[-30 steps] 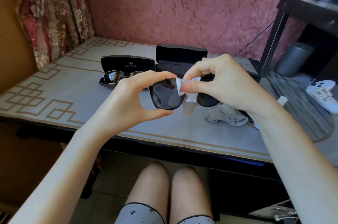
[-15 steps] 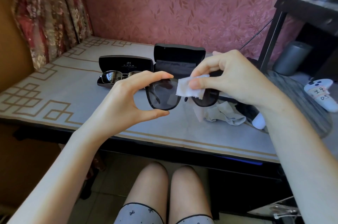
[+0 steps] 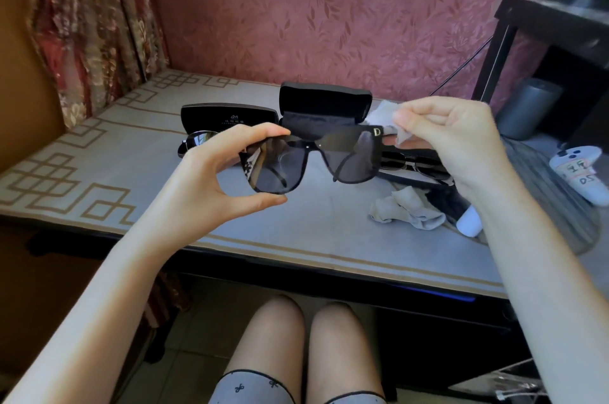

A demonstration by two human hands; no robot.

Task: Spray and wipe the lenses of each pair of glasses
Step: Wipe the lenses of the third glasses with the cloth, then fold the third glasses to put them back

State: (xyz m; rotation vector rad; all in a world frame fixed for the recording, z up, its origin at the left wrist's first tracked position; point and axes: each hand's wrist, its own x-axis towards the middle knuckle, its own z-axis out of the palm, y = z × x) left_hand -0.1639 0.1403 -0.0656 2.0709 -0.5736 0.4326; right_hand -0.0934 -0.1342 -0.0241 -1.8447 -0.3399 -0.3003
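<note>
Your left hand [image 3: 211, 179] has its grip pinching the dark sunglasses [image 3: 349, 163] by one lens rim, forefinger on top and thumb beneath. They are held in the air above the middle of the worktop [image 3: 296, 232]. Your right hand [image 3: 461, 146] has its grip pinching a small white wipe [image 3: 403, 136] just beside the frame's other corner. A crumpled grey cloth [image 3: 408, 209] lies toward the worktop's right edge.

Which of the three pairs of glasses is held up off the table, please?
The black square-framed sunglasses with the gold D, pinched by the left hand; the left metal-framed pair and right metal-framed pair lie on the table.
</note>
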